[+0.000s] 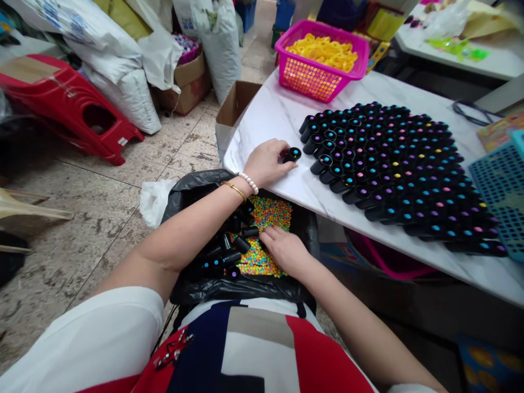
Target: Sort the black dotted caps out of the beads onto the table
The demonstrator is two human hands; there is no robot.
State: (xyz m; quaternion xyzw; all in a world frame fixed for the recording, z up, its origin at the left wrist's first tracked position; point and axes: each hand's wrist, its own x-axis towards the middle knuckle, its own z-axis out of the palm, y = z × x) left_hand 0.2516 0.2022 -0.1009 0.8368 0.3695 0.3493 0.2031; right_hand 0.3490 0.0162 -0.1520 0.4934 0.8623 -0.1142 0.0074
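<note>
My left hand (pixel 268 164) reaches over the corner of the white table, its fingers closed round a small black tube (pixel 292 154) with a blue dot on its end. To its right, many similar black tubes (pixel 380 158) stand upright in tight rows, with blue, purple, pink or yellow dots on top. Down in a container lined with a black bag (pixel 245 289), my right hand (pixel 286 251) rests among small multicoloured beads (pixel 272 213). Its fingers are curled, and a dark shape partly shows beneath them. Loose black tubes (pixel 223 259) lie on their sides to its left.
A pink basket (pixel 282 49) with yellow pieces stands at the table's far end, and a blue basket (pixel 497 180) at the right. A cardboard box (pixel 229 117) adjoins the table corner. A red stool (pixel 73 103) and white sacks (pixel 221 52) are on the left floor.
</note>
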